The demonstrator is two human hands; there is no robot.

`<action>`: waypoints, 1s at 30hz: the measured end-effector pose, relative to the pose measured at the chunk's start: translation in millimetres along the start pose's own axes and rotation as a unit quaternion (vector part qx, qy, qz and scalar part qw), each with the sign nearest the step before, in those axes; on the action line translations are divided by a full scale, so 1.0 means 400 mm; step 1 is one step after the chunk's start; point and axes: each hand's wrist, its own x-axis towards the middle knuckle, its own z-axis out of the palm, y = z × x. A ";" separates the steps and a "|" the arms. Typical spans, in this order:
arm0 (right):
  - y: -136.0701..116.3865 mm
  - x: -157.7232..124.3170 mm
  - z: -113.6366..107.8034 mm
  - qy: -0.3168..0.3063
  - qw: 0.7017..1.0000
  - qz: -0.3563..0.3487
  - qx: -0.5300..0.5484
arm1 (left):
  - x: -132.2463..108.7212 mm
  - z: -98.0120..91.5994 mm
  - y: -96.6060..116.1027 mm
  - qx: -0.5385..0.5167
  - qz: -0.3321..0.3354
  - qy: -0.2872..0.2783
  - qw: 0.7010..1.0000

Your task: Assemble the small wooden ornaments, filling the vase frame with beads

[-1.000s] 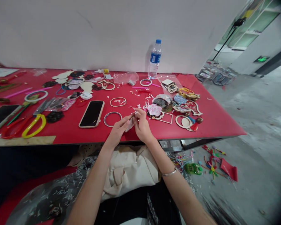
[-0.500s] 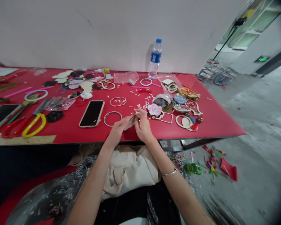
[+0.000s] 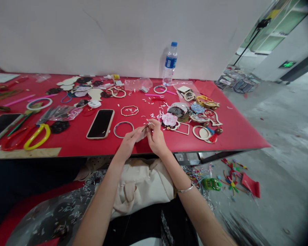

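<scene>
**Q:** Where's the piece in hand, and what are the hands doing with it?

**A:** It's a pale scrap (image 3: 143,134), too small to tell paper from plastic, held just above the red table (image 3: 236,136) near its front edge. The left hand (image 3: 128,140) and right hand (image 3: 156,138) meet around it, each grip pressed together and pinching it at the fingertips (a thin dark sliver shows at the top, though I can't tell what it is).

**Q:** How much looks finished?

**A:** Judging by the layout, a fair part. To the right lies a heap of beaded ornaments (image 3: 199,118), with a red tassel (image 3: 213,138) at its near edge and a pink flower piece (image 3: 169,119) beside it. To the left, plain wooden cut-outs (image 3: 94,95) look unworked, and a metal hoop (image 3: 114,130) has nothing attached.

**Q:** And room to move?

**A:** Some, but it's tight. The hands sit between the hoop and the flower piece, with white snippets (image 3: 153,116) scattered just ahead and a phone (image 3: 100,123) beyond the hoop. Behind the wrists, the table edge gives way to a cream bag (image 3: 141,191) on the lap.
</scene>
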 end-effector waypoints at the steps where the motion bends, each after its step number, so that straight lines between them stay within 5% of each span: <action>1: 0.001 0.000 0.000 0.001 1.000 0.001 -0.001 | 0.000 0.000 0.001 0.002 -0.001 -0.001 1.000; 30: -0.003 0.000 0.000 0.016 1.000 0.011 -0.021 | -0.002 0.000 0.001 0.007 0.000 -0.005 1.000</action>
